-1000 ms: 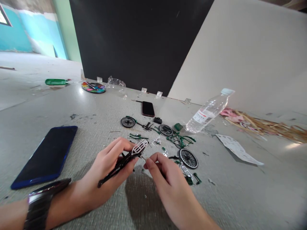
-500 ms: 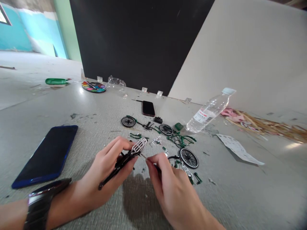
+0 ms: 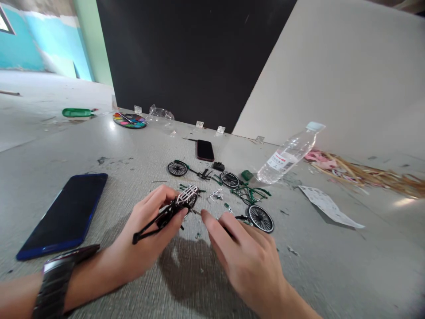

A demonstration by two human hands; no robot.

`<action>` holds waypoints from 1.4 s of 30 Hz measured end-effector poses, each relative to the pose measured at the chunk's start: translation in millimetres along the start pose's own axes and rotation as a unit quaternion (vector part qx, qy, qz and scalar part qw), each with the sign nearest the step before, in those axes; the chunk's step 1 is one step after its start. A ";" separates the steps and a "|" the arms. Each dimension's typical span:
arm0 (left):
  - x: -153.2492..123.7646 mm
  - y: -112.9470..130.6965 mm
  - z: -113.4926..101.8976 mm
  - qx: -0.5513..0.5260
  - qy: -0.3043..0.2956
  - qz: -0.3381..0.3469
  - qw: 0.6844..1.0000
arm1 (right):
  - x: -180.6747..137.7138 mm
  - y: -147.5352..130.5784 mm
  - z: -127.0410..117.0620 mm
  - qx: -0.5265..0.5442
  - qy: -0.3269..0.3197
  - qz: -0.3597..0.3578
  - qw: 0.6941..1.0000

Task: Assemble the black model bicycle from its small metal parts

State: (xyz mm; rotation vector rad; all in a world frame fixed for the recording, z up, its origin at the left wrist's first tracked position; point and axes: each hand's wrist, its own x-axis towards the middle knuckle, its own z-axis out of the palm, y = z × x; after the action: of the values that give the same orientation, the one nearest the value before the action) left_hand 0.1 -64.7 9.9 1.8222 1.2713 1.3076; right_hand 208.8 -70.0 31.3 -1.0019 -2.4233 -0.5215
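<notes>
- Miniature bicycle (image 3: 168, 215), black, partly assembled: in the left hand, raised over the near middle of the table; silver slatted rack (image 3: 187, 194) uppermost, a spoked wheel beneath it, black forked end pointing back toward the wearer.
- Left hand (image 3: 149, 226): closed around the miniature bicycle, thumb on the near side, fingers on the far side.
- Right hand (image 3: 245, 254): fingers drawn together on a slim tool with a thin metal shaft (image 3: 196, 213), directed at the rack end; whether its tip touches cannot be told.
- Wristwatch (image 3: 58, 279), black band, on the left wrist.
- Green bicycle frame (image 3: 251, 194), lying beyond the right hand.
- Spoked wheels, loose-looking: one (image 3: 261, 219) just beside the right hand, another (image 3: 229, 179) farther off.
- Third wheel (image 3: 177, 168), joined to a green part, beyond the left hand.
- Small silver parts (image 3: 216, 194), in a cluster between the hands, farther back.
- Black block (image 3: 218, 166) and green block (image 3: 247, 175), near the second wheel.
- Clear plastic bottle (image 3: 282, 160), pale cap, printed label, right of the parts.
- Printed paper sheet (image 3: 330, 207), creased, farther right.
- Smartphone (image 3: 205, 150), dark screen, behind the parts.
- Larger blue-edged device (image 3: 64, 212), flat, at left.
- Paint palette (image 3: 130, 121), multicoloured, far left.
- Table (image 3: 332, 274), grey, textured.
</notes>
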 end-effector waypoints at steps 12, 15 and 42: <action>-3.4 1.1 -0.8 0.025 0.011 0.028 0.999 | 4.4 -8.2 -1.7 0.070 0.005 0.032 0.997; -5.0 4.9 -1.9 0.008 -0.011 0.057 0.998 | 7.7 -12.9 -0.8 0.265 -0.039 0.211 0.940; -3.2 -1.8 0.9 -0.022 0.008 0.038 0.999 | 2.7 -2.1 -0.4 0.210 -0.068 0.107 0.970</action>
State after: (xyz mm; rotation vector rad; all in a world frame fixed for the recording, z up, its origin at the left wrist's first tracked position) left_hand 0.0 -66.8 6.8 1.8487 1.1818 1.3834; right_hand 205.7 -70.0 32.7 -1.1143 -2.3580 0.1367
